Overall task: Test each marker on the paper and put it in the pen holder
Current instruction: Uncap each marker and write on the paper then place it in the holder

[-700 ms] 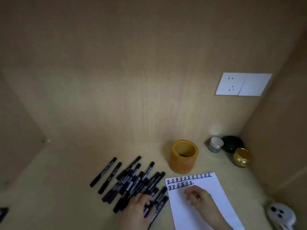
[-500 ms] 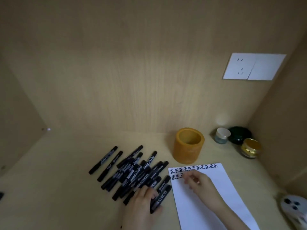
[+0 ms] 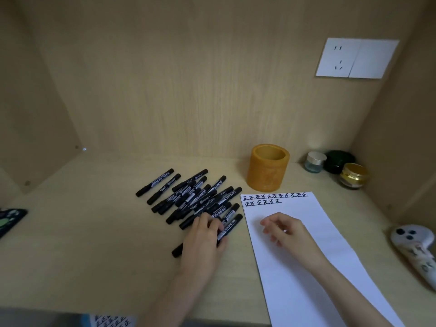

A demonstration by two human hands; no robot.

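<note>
The wood counter [image 3: 94, 244] fills the low part of the view, with wood walls on three sides. A long white paper [image 3: 306, 291] lies on it at the right and runs down to the near edge. Left of the paper lies a big pile of black markers [image 3: 200, 197]. They lie flat, cross over each other and mostly slant the same way. A white socket plate [image 3: 356, 59] sits high on the back wall.

The left hand [image 3: 203, 241] is on the near end of the pile. Its grip is closed on one marker [image 3: 230, 226], with the fingers curled over it and the thumb below it. The two ends of that marker stick out past the hand, and it is touching the pile. The right hand [image 3: 286, 230] rests on the paper, just under the writing. Its grip is loose and holds nothing, and the fingers bend a little.

The yellow pen holder [image 3: 266, 178] stands up just behind the top of the paper, right of the pile. I cannot see into it.

A white controller [image 3: 415, 249] lies near the right wall. Three small jars stand in the back right corner: a clear jar [image 3: 315, 161] with a silver lid, a dark green jar [image 3: 338, 160] and a gold jar [image 3: 352, 175].

Two rows of small black marks [image 3: 274, 195] run along the top of the paper. The lower row is shorter.
</note>
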